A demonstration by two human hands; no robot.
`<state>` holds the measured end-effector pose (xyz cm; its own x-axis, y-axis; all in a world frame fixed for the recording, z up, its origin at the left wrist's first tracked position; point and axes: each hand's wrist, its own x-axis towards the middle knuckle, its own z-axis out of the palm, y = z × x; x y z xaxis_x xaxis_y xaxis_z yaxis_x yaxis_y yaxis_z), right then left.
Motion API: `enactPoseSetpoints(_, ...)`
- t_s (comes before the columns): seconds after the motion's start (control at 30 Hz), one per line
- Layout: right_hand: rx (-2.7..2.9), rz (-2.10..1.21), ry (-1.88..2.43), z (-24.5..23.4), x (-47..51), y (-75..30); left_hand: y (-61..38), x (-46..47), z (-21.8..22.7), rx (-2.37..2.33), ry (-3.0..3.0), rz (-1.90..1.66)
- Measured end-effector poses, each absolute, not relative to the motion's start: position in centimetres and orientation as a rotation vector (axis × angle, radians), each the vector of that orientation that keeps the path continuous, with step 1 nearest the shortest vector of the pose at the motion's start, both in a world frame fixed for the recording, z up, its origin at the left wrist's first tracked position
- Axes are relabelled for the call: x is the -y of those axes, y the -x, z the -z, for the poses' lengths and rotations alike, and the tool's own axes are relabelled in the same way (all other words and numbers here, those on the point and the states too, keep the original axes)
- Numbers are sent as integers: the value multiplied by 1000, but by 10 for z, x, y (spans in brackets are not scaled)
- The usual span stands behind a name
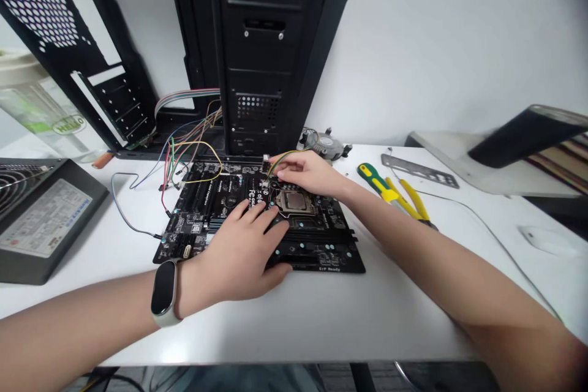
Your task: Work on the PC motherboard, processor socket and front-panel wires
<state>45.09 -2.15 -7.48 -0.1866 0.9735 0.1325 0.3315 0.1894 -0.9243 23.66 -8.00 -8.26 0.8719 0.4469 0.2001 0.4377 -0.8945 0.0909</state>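
A black motherboard (321, 245) lies flat on the white table (321, 312). My left hand (243, 245) rests flat on its middle with fingers spread, a dark band on that wrist. My right hand (305, 173) reaches over the far edge beside the CPU socket (294, 201), fingertips pinched at a small connector on a yellow-green wire (287, 155). That wire leads to a cooler fan (327, 144) behind the board. Coloured case wires (184, 147) run from the board's far left corner up into the computer case.
An open black computer case (257, 43) stands behind the board. A power supply unit (41, 214) sits at the left. A green-yellow screwdriver (376, 182), yellow pliers (413, 199) and a metal I/O plate (420, 170) lie right of the board. A white mouse (546, 240) is far right.
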Motion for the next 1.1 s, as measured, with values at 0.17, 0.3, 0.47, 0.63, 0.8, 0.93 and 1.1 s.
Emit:
enactPoseSetpoints(0.17,1219,-1146,1156,67,27,-462,-239,82,83,-727,-3001,-342)
enactPoseSetpoints(0.3,956,-1158,1125,56,30,-475,-239,83,85,-738,-3009,-342)
enactPoseSetpoints(0.47,789,-1100,1191,52,31,-484,-239,82,86,-732,-3020,-327)
enactPoseSetpoints(0.63,813,-977,1295,43,35,-490,-239,82,85,-740,-3025,-308)
enactPoseSetpoints(0.8,938,-612,1413,22,45,-512,-238,82,87,-715,-3026,-357)
enactPoseSetpoints(0.93,1279,30,1836,22,68,-546,-237,81,90,-709,-3006,-381)
enactPoseSetpoints(1.1,1350,228,2359,43,101,-597,-235,81,91,-633,-3020,-463)
